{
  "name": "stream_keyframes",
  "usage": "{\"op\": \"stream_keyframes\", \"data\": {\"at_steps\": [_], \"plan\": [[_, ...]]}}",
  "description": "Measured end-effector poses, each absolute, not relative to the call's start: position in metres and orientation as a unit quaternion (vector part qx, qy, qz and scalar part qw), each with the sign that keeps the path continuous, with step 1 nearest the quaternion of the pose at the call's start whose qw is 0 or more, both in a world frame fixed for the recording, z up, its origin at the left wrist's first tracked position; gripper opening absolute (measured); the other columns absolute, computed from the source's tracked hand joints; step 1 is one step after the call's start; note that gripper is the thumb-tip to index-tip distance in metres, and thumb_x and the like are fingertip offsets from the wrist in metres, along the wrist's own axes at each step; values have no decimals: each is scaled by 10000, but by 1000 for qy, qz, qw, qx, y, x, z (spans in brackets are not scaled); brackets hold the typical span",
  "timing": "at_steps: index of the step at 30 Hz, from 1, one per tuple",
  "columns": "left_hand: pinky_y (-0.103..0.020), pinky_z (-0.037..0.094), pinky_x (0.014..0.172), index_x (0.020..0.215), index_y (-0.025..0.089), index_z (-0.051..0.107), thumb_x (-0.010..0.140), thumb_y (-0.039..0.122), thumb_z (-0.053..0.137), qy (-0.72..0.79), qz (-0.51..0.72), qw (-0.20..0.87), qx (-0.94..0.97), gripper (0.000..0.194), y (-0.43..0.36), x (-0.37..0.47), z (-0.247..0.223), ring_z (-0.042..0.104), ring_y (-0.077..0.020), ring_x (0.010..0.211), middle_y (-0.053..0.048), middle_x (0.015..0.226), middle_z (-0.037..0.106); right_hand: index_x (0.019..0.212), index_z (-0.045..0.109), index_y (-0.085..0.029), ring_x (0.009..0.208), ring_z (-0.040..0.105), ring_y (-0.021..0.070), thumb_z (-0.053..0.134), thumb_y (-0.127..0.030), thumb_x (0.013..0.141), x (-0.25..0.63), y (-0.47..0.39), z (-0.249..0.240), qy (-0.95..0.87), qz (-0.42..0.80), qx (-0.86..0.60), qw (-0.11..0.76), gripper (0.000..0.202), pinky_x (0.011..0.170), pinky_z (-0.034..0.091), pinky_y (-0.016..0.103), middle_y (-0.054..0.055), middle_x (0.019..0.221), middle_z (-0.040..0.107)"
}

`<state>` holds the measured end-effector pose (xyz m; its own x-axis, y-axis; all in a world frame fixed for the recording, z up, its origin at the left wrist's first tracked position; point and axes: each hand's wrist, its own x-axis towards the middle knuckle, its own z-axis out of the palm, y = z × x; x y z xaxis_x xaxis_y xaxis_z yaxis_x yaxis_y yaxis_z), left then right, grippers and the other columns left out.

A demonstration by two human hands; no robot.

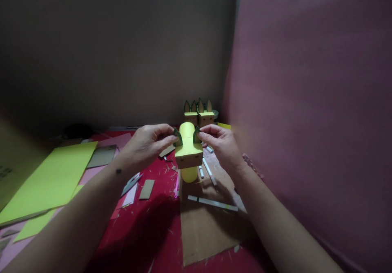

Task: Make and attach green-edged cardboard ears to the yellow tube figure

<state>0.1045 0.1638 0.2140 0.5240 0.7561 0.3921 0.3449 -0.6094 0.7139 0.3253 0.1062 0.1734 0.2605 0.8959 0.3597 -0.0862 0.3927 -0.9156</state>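
A small cardboard animal figure (189,154) with a yellow top and a rolled yellow paper part stands in front of me, held between both hands. Its two pointed ears are edged in dark green. My left hand (154,138) pinches the left ear (178,137) between thumb and fingers. On the other side, my right hand (219,142) pinches the right ear (196,135). Behind it stand two similar cardboard figures (199,117) with upright green-edged ears and yellow tops.
A brown cardboard sheet (208,232) bears a white marker (212,203) and other pens. Yellow sheets (52,175) lie at the left, near scissors (131,184) and a cardboard scrap (147,189). Bits litter the red table cover (143,232). A pink sheet (312,101) hangs at right.
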Motion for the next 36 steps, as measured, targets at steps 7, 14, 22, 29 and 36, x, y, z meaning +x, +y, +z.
{"op": "stream_keyframes", "data": {"at_steps": [7, 14, 22, 29, 36], "plan": [[-279, 360, 480, 812, 245, 748, 894, 519, 716, 348, 351, 309, 813, 287, 162, 102, 206, 476, -132, 494, 43, 577, 602, 767, 838, -235, 705, 665, 159, 993, -394, 671, 326, 107, 170, -479, 362, -419, 681, 243, 660, 562, 313, -7, 770, 773], [-271, 483, 569, 881, 201, 738, 1046, 582, 794, 352, 323, 323, 817, 418, 167, 97, 195, 582, -129, 587, 47, 700, 666, 759, 835, -235, 593, 590, 133, 978, -402, 663, 325, 106, 171, -472, 374, -426, 675, 240, 564, 492, 290, -28, 676, 742], [-229, 429, 515, 831, 199, 659, 1123, 555, 774, 340, 323, 319, 823, 475, 166, 98, 190, 491, -93, 535, 82, 684, 587, 759, 790, -234, 601, 615, 135, 954, -406, 683, 324, 105, 170, -470, 385, -424, 671, 248, 562, 477, 275, -33, 659, 730], [-252, 530, 573, 854, 197, 679, 1132, 528, 775, 340, 320, 325, 822, 443, 167, 99, 189, 563, -107, 549, 85, 672, 609, 746, 780, -239, 608, 616, 140, 912, -413, 678, 321, 102, 172, -470, 382, -431, 669, 229, 562, 473, 278, -35, 653, 707], [-249, 532, 571, 851, 199, 673, 1136, 519, 775, 340, 321, 321, 823, 441, 170, 99, 185, 566, -104, 549, 83, 681, 619, 730, 765, -240, 596, 576, 130, 893, -378, 709, 321, 103, 174, -478, 378, -437, 661, 190, 555, 443, 270, -53, 623, 654]]}}
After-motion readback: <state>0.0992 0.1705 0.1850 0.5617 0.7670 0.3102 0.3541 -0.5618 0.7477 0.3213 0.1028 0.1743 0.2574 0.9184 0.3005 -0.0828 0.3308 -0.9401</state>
